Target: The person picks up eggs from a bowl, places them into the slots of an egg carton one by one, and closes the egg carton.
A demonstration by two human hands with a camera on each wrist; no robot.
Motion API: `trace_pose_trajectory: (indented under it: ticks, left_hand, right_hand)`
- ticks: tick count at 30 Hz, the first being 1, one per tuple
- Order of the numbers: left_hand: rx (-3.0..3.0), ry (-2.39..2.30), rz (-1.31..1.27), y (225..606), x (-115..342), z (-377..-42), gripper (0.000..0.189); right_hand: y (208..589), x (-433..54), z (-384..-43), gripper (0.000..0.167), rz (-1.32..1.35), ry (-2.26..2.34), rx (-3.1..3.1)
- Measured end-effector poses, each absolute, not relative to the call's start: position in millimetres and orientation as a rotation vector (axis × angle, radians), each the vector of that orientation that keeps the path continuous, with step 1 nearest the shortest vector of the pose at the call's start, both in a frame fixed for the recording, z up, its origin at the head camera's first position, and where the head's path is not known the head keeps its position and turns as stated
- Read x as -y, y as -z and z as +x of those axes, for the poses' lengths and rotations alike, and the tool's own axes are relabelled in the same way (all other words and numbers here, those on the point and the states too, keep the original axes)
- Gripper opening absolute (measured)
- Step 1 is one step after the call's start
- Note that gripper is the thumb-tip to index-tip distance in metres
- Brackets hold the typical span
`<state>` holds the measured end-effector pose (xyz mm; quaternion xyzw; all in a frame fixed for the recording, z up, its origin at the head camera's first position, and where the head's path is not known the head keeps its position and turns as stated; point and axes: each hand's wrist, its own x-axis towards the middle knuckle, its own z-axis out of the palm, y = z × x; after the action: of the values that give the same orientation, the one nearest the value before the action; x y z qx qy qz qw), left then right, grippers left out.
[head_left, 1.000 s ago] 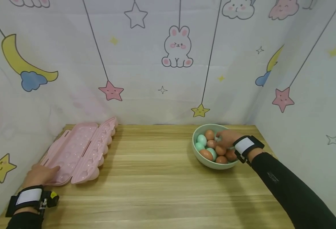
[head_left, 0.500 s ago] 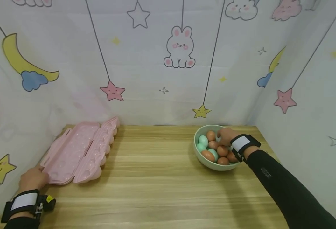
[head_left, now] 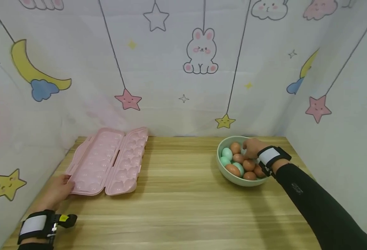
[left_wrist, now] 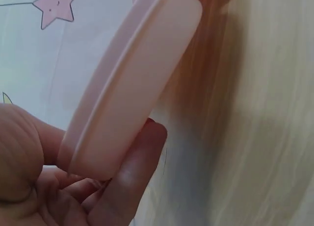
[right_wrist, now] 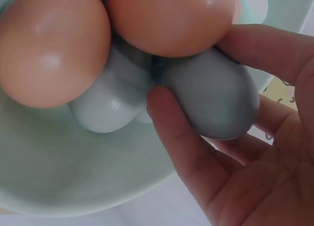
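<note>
An open pink egg carton (head_left: 100, 159) lies on the left of the table, its two halves spread flat with bare hollows facing up. My left hand (head_left: 56, 189) grips its near left corner; in the left wrist view, thumb and fingers wrap the end of the pink carton wall (left_wrist: 132, 84). Over on the right, my right hand (head_left: 254, 148) reaches into a pale green bowl (head_left: 225, 177) of eggs. There its thumb and fingers pinch a pale blue-green egg (right_wrist: 216, 96), which sits beneath a brown egg (right_wrist: 171, 20) in the right wrist view.
Several brown and blue-green eggs fill the bowl, among them a brown egg (head_left: 232, 169) at the near left. The wooden table (head_left: 177, 194) stretches between carton and bowl. A printed white cloth (head_left: 158, 80) walls off the back and both sides.
My left hand has gone from resting on the carton's near part to gripping its corner. The carton has shifted right and its right half lies flatter. My right hand stays in the bowl.
</note>
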<state>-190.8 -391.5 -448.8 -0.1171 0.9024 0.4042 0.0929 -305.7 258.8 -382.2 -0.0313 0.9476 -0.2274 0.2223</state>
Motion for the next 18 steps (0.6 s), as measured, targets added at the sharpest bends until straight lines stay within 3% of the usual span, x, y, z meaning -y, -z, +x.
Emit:
trace_pose_trajectory:
  ticks: [9,14,18]
  left_hand:
    - [-2.697,-1.189,-0.194,444,368,-190,0.056]
    - [-2.604,-1.322,-0.117,439,348,-190,0.057]
    - [-2.534,-1.418,-0.024,433,328,-191,0.059]
  right_hand:
    - [394,-268,-317,0.026,-0.190,0.567,-2.695]
    - [393,-271,-317,0.015,-0.230,0.570,-2.699]
    - [379,-271,-311,0.032,-0.263,0.529,-2.709]
